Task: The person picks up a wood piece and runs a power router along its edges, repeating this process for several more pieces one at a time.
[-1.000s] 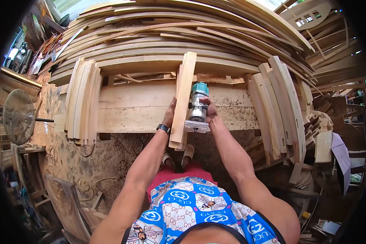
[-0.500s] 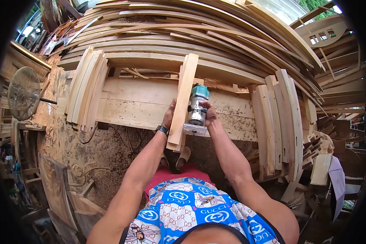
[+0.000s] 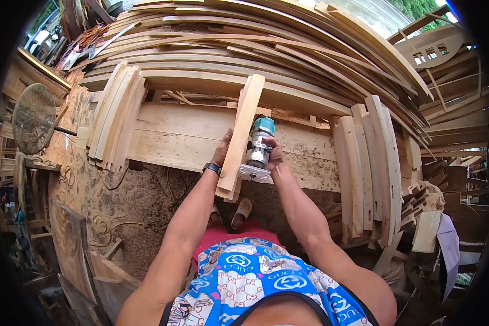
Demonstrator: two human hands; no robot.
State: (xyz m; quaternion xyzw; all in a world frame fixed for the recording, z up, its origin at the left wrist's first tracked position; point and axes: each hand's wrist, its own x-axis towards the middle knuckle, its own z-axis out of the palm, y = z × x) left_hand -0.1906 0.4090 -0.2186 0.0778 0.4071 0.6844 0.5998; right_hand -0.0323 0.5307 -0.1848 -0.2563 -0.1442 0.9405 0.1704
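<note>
My right hand (image 3: 274, 152) is wrapped round the silver body of a trim router (image 3: 261, 142) with a teal top and a clear base plate. The router lies on its side, base towards me, close along the right side of a pale wooden board (image 3: 242, 135). My left hand (image 3: 221, 148) grips that board from its left side, some fingers hidden behind the wood. Under the board, more wood pieces of similar length show at its near end. All of this is over the wide plank workbench (image 3: 168, 136).
Upright-looking stacks of cut boards flank the bench, a left stack (image 3: 114, 117) and a right stack (image 3: 367, 168). Long timber planks (image 3: 212, 57) pile up behind. A round fan (image 3: 34, 118) stands at far left. Sawdust and a cord (image 3: 106, 231) cover the ground.
The router and the board have shifted slightly left in view and a little nearer to me, both hands going along with them. My grip looks the same.
</note>
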